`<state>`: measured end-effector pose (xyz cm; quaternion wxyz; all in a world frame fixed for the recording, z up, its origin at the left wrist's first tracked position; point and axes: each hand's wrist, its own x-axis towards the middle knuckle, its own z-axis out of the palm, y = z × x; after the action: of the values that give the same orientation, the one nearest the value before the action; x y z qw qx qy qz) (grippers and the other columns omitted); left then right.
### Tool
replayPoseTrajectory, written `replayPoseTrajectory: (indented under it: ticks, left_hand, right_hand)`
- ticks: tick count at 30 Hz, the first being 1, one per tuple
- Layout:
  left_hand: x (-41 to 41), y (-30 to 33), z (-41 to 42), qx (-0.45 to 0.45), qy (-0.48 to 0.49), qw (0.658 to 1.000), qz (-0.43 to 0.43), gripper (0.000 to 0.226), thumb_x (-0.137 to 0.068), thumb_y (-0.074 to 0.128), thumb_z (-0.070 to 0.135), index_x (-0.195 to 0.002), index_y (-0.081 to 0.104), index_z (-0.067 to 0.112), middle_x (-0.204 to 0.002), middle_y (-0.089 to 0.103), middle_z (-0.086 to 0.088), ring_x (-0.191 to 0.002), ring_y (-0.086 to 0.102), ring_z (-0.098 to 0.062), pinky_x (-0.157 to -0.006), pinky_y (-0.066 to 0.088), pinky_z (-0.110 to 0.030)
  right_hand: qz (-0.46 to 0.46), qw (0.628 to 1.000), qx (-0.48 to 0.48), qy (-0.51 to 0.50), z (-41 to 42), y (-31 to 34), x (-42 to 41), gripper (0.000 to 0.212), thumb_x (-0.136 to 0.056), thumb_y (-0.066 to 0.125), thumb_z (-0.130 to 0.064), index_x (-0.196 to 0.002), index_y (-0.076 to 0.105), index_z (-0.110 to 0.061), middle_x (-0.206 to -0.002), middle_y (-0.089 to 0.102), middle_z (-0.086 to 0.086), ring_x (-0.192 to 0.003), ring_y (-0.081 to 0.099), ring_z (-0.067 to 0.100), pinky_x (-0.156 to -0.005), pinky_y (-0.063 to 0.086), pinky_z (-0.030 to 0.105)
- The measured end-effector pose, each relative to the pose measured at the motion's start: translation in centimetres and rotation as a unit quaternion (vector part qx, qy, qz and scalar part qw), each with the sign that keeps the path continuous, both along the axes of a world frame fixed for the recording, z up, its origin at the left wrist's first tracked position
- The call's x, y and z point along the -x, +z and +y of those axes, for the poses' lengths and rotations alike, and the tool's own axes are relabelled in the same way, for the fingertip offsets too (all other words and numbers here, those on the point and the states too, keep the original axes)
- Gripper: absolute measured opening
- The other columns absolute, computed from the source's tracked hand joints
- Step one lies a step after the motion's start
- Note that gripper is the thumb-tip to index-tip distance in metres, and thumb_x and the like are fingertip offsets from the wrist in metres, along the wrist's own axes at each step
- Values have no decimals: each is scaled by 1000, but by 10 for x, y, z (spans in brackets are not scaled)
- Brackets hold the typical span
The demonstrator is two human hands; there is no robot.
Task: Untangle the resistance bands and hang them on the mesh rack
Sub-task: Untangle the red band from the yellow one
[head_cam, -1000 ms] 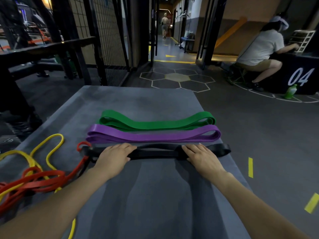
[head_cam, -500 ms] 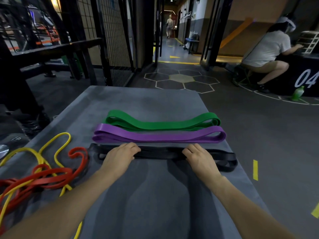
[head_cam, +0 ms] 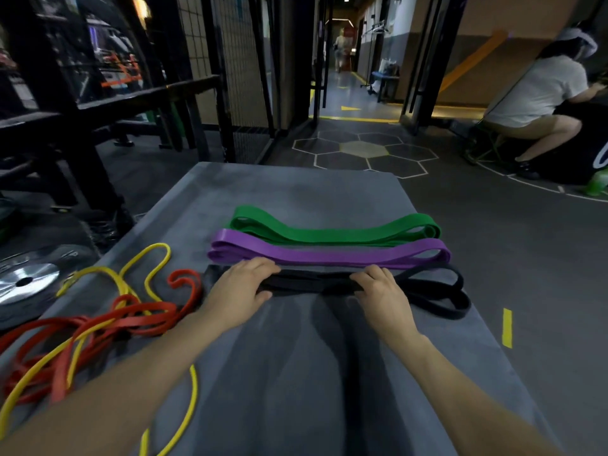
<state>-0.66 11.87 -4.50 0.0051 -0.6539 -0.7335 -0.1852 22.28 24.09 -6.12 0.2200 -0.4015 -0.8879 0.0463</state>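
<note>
- Lying across a grey mat (head_cam: pixel 296 192), three folded bands are seen in parallel rows: a green band (head_cam: pixel 332 230) farthest, a purple band (head_cam: pixel 329 255) touching it, and a black band (head_cam: pixel 437 291) nearest.
- The black band is gripped by the left hand (head_cam: pixel 241 289) and by the right hand (head_cam: pixel 383 292), fingers curled over it and thumbs tucked beneath; the hands are held apart.
- Loose loops of the black band are splayed at 3 o'clock from the right hand.
- At 9 o'clock, a red band (head_cam: pixel 131 319) and a yellow band (head_cam: pixel 108 274) are left tangled together.
- A mesh panel (head_cam: pixel 243 60) is seen at 11 o'clock, well apart from the bands.
</note>
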Motion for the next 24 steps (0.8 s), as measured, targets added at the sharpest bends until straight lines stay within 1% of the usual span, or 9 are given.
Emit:
replayPoseTrajectory:
  ticks: [3, 5, 8, 10, 13, 15, 18, 21, 24]
  left_hand:
    - [7, 14, -36, -49, 43, 998, -15, 46, -75, 71, 16, -120, 60, 16, -120, 60, -3, -111, 57, -26, -96, 45, -37]
    - [11, 20, -64, -63, 79, 995, -17, 44, -77, 70, 17, -119, 59, 17, -120, 60, -3, -112, 55, -25, -95, 45, -37]
    - [19, 21, -109, -77, 134, 988, -8, 43, -75, 70, 17, -117, 60, 18, -119, 60, -5, -112, 55, -28, -95, 44, -37]
    - [27, 21, -138, -84, 173, 981, -20, 42, -73, 71, 15, -114, 62, 18, -114, 61, -5, -106, 57, -30, -91, 46, -38]
    - [39, 15, -178, -94, 234, 966, -48, 42, -73, 70, 14, -114, 63, 19, -111, 61, -6, -104, 57, -31, -89, 47, -40]
    - [45, 8, -199, -105, 284, 951, -60, 44, -73, 71, 14, -117, 62, 17, -113, 59, -8, -107, 55, -32, -91, 44, -41]
    - [50, -2, -218, -114, 371, 917, -91, 49, -76, 72, 24, -122, 57, 18, -122, 54, -8, -118, 47, -31, -95, 38, -43]
    - [56, -3, -223, -127, 399, 901, -112, 55, -76, 71, 36, -125, 52, 18, -126, 49, -8, -121, 43, -30, -98, 37, -43]
    - [65, -8, -227, -80, 420, 895, -131, 64, -76, 68, 46, -129, 45, 19, -131, 43, -7, -123, 41, -29, -100, 37, -42]
  right_hand:
    - [36, 997, 53, 32, -31, 13, 28, 40, -86, 56, -2, -125, 57, -10, -115, 56, 9, -109, 46, 29, -89, 43, 40]
    - [47, 992, 96, 62, -55, 17, 49, 43, -87, 54, -3, -130, 52, -11, -124, 52, 8, -117, 42, 28, -95, 40, 37]
    - [44, 980, 161, 106, -95, 21, 83, 45, -88, 59, -13, -132, 49, -13, -130, 49, 9, -121, 43, 29, -102, 37, 36]
    - [55, 970, 200, 126, -121, 22, 104, 46, -87, 62, -19, -131, 50, -11, -128, 50, 10, -119, 47, 29, -102, 37, 33]
    - [74, 957, 228, 163, -154, 18, 126, 44, -84, 65, -17, -125, 54, -5, -124, 53, 16, -114, 51, 30, -98, 37, 29]
    - [84, 953, 230, 180, -168, 15, 134, 44, -83, 67, -14, -123, 55, -2, -124, 54, 20, -117, 50, 31, -101, 36, 31]
    - [92, 955, 217, 181, -183, 11, 145, 41, -83, 66, -15, -121, 57, -1, -121, 56, 21, -117, 51, 33, -103, 36, 34]
    - [99, 961, 160, 203, -191, 7, 160, 36, -82, 64, -18, -115, 60, -4, -114, 58, 18, -112, 52, 34, -100, 34, 33]
    - [90, 961, 123, 229, -199, 8, 178, 41, -83, 62, -13, -123, 54, -8, -125, 51, 10, -119, 44, 29, -104, 29, 29]
